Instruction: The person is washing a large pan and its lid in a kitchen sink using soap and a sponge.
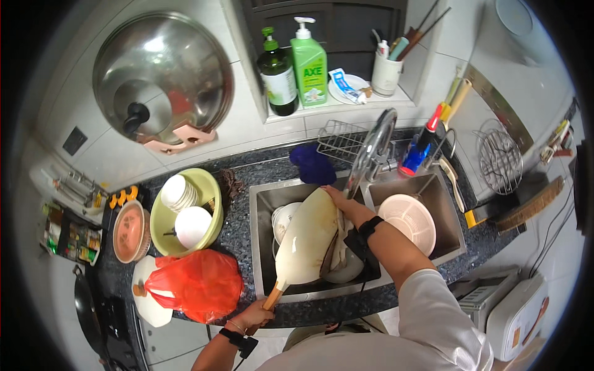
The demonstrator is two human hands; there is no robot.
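Two hands are on the cream pan [306,235], which I see slanted across the left sink basin [255,241], smooth pale side turned up. At its 7 o'clock the left hand [255,315] is closed round the wooden handle [273,297]; at 1 o'clock the right hand [340,198] has fingers on the far edge — whether they grip it or only rest there, I can't tell from here. White dishes [283,216] show beside the pan at 10 o'clock. Around it I have a chrome tap [366,154] at 1, a pink strainer basket [406,224] in the right basin [430,190] at 3, a red plastic bag [207,284] at 8, a green tub [213,234] holding white bowls [179,191] at 9 — and a dark blue cloth [313,164] at 12
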